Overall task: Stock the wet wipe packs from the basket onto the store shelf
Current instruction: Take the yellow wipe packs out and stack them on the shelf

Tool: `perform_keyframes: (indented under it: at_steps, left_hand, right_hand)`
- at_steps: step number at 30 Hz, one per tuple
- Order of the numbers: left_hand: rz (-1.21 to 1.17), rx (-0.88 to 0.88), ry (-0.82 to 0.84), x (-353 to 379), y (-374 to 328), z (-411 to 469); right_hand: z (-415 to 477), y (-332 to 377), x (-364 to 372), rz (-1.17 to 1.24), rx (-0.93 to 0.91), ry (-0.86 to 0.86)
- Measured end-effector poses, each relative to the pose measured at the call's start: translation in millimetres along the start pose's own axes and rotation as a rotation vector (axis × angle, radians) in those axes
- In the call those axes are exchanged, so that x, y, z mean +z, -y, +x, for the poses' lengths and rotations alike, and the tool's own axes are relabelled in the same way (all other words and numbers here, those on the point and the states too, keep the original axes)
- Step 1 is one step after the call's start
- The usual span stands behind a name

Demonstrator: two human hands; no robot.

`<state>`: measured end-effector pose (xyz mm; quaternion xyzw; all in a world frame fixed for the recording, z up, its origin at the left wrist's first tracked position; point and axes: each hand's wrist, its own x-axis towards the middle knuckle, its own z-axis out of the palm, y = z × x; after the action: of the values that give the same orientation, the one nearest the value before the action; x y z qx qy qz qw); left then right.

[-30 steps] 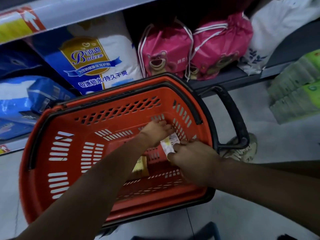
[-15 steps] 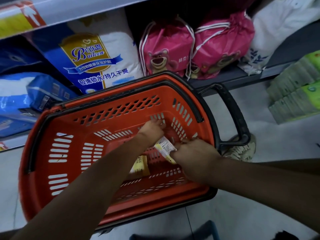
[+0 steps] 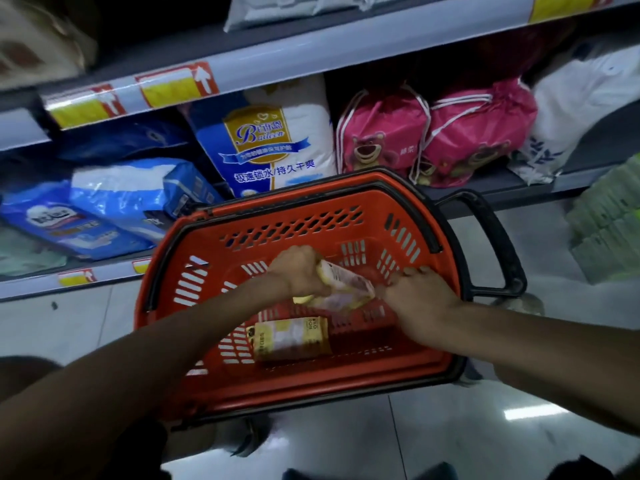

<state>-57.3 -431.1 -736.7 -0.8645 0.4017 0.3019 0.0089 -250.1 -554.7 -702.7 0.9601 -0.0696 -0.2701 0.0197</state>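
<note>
Now a pack (image 3: 346, 285) is held over the basket (image 3: 242, 216).
Clasped by left hand (image 3: 301, 271), right hand (image 3: 419, 299) hold unclear; it could be dropped through slack grip.

you're over pale, glossy floor tiles (image 3: 450, 427) filling the bottom of the frame, with a bright patch of reflected light (image 3: 526, 414) at lower right. the grey upper shelf (image 3: 311, 53) slants across the top, yellow-and-red price tags (image 3: 176, 85) on its edge. the lower shelf (image 3: 20, 289) at left sits in dim shadow.
</note>
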Motion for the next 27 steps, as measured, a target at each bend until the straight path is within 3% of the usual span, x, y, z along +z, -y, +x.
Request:
perform_keyframes:
  at_steps: [3,7,10,15,21,25,27]
  left_hand:
    - [-0.237,-0.105,-0.045,-43.2,7.5,-34.3]
    - [-0.515,-0.169,-0.126,-88.4,14.1,-84.4]
    - [-0.855,-0.183,-0.237,-105.5,13.5,-119.5]
    - [-1.386,-0.239,-0.314,-111.2,5.6,-148.1]
    - [-1.566,-0.264,-0.281,-109.4,4.7,-141.1]
    - [-1.467,-0.355,-0.236,-118.8,2.7,-118.1]
    - [-1.543,-0.387,-0.253,-117.0,6.2,-108.8]
  right_hand:
    - [-3.2,0.6,-19.8,0.098,0.039,-0.033]
    - [-4.9,9.5,-50.2,0.237,0.05,-0.203]
    - [-4.8,17.6,-70.0,0.331,0.016,-0.357]
    - [-2.8,30.2,-74.1,0.278,-0.005,-0.584]
    - [8.3,33.1,-78.7,0.326,0.024,-0.662]
    - [13.3,28.6,-88.6,0.398,0.027,-0.799]
    - [14.4,24.8,-95.1,0.495,-0.008,-0.852]
